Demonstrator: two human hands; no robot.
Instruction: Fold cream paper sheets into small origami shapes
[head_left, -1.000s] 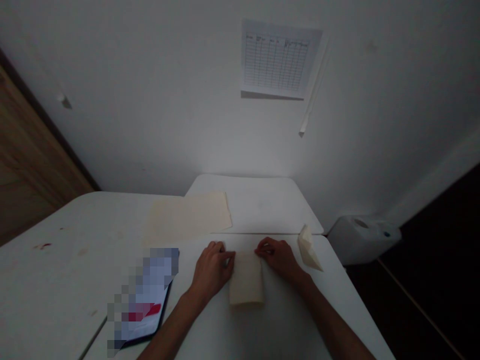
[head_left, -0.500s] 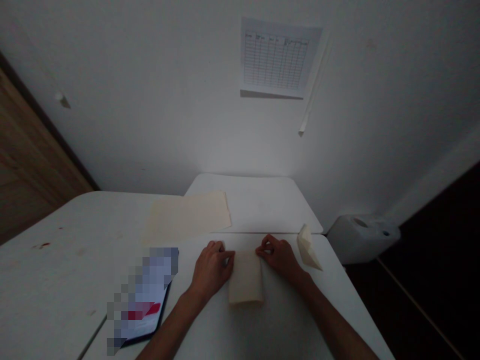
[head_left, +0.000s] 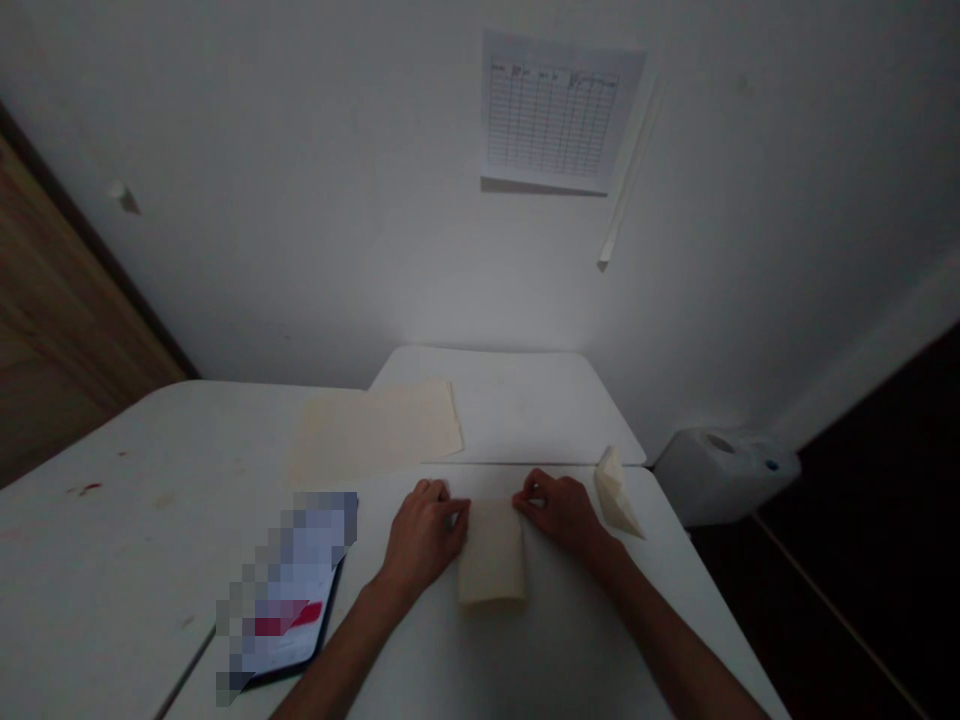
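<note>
A cream-coloured folded sheet of paper (head_left: 492, 560) lies on the white table between my hands. My left hand (head_left: 426, 530) pinches its far left corner between thumb and forefinger. At the far right corner, my right hand (head_left: 556, 508) grips the paper the same way, fingers curled. The near edge of the paper looks rounded, like a fold, and rises slightly off the table. Just right of my right hand rests a small folded paper shape (head_left: 619, 496) with pointed ends.
Flat cream sheets (head_left: 379, 432) lie at the back left. A tablet or large phone (head_left: 296, 600), partly pixelated, sits beside my left forearm. A printed table sheet (head_left: 556, 115) hangs on the wall. A white plastic container (head_left: 720, 480) stands beyond the table's right edge.
</note>
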